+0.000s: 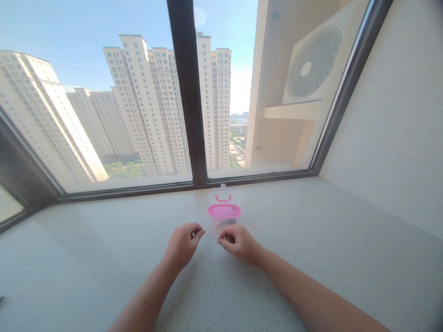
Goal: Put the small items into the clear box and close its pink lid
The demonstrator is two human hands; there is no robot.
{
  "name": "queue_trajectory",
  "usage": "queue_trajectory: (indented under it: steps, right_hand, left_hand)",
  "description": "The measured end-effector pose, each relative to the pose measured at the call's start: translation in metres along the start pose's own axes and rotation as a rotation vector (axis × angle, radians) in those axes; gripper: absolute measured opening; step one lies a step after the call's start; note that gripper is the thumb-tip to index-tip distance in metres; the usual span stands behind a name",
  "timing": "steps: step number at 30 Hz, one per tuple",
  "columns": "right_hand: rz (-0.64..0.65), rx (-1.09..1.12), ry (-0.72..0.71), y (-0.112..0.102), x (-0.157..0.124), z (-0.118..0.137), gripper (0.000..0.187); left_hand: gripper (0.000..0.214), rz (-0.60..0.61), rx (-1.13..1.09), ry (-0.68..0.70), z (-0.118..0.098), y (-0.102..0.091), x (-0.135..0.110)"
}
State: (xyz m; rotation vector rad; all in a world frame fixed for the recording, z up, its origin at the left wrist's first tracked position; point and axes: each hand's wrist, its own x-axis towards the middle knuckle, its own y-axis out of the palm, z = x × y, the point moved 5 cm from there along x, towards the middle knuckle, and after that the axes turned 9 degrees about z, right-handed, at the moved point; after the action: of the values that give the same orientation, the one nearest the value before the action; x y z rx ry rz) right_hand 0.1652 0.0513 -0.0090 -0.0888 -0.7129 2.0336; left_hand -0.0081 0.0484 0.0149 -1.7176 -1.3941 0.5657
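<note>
Two bare hands are hovering close together over a pale speckled stone tabletop [311, 240] by a big window. The left hand [182, 244] is curling its fingers in, and its grip is pressed together, thumb tip against finger tip. The right hand [238, 243] is doing the same, with its grip pressed together too. I cannot tell if anything tiny is sitting between the fingertips of either hand. The two hands are near each other but not touching.

One small see-through plastic box with a pink lid [224, 211] is standing upright on the tabletop, just behind the hands and nearer the right one. A thin pink curved handle [223, 198] is showing above the lid. One tiny clear ring [201, 254] is lying flat on the tabletop, just beside the left hand.

Behind the box, a dark window bar [188, 92] is standing straight up between two panes. Many tall pale tower blocks [148, 101] are showing outside. A white fan unit with a round grille [311, 64] is sitting on a ledge outside to the right, and a plain white wall [398, 115] is running along the right side.
</note>
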Motion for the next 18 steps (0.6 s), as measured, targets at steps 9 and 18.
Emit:
queue_trajectory:
  steps: [9, 18]
  right_hand:
    - [0.024, 0.028, 0.014, 0.0047, -0.0008, -0.0009, 0.009]
    - [-0.018, 0.033, 0.016, 0.0019, -0.0001, 0.001, 0.008]
  left_hand:
    - [0.024, -0.091, -0.117, -0.112, -0.0007, -0.0038, -0.0022]
    - [0.025, -0.064, -0.209, -0.093, -0.0028, 0.0023, -0.0035]
